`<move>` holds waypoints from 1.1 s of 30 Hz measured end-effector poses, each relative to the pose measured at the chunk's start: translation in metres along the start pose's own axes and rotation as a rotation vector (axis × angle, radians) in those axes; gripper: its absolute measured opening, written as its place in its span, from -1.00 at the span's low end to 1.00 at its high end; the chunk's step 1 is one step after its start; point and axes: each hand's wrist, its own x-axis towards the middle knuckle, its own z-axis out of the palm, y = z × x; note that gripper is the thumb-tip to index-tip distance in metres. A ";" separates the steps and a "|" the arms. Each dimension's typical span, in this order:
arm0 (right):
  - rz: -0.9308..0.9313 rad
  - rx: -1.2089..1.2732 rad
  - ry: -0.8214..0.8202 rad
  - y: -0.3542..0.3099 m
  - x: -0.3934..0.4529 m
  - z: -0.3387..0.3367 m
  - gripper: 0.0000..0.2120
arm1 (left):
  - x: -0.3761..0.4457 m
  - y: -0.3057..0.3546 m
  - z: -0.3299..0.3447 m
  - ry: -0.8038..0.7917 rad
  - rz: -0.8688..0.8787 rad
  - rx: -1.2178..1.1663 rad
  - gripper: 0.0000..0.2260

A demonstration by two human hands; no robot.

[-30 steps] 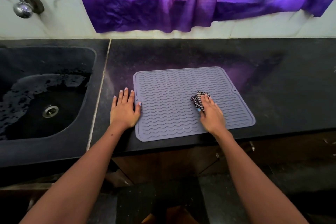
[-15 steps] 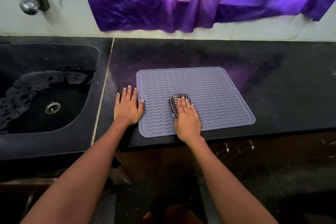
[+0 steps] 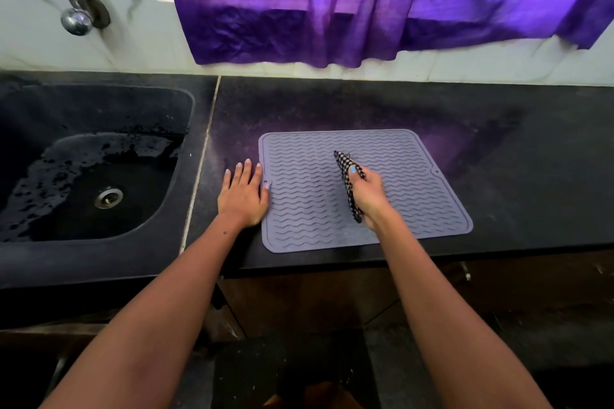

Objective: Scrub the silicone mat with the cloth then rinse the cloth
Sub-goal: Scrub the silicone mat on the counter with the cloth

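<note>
A grey silicone mat (image 3: pixel 415 202) with wavy ridges lies flat on the black countertop (image 3: pixel 498 149). My right hand (image 3: pixel 370 196) is over the middle of the mat and grips a black-and-white checked cloth (image 3: pixel 345 168), thumb on top, with the cloth turned up on its edge. My left hand (image 3: pixel 244 194) rests flat on the counter at the mat's left edge, fingers straight, with the thumb tip touching the mat's rim.
A black sink (image 3: pixel 159 209) with a wet bottom and a metal drain (image 3: pixel 108 197) lies to the left. A metal tap (image 3: pixel 74 15) comes out of the wall above it. A purple curtain (image 3: pixel 365 3) hangs behind the counter.
My right hand slid the cloth left across the mat, then turned from pressing it flat to gripping it and lifting it on edge. My left hand stayed in place.
</note>
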 end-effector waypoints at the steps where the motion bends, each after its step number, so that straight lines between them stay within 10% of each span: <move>1: -0.026 -0.026 0.054 -0.005 -0.003 0.003 -0.63 | 0.001 0.000 -0.001 -0.005 0.004 0.008 -0.50; 14: -0.495 -1.042 0.028 0.056 -0.036 0.070 -0.39 | 0.016 -0.003 -0.002 -0.015 0.021 0.014 -0.50; 19: -0.486 -0.964 -0.039 0.050 -0.031 0.066 -0.42 | 0.012 -0.002 -0.001 0.001 -0.013 -0.031 -0.49; 25: -0.113 -0.154 0.130 0.006 -0.031 0.054 -0.56 | -0.001 -0.011 -0.001 -0.007 0.074 -0.028 -0.51; 33: -0.462 -1.005 -0.080 0.037 -0.061 0.095 -0.37 | -0.005 -0.012 0.003 0.082 0.069 -0.047 -0.56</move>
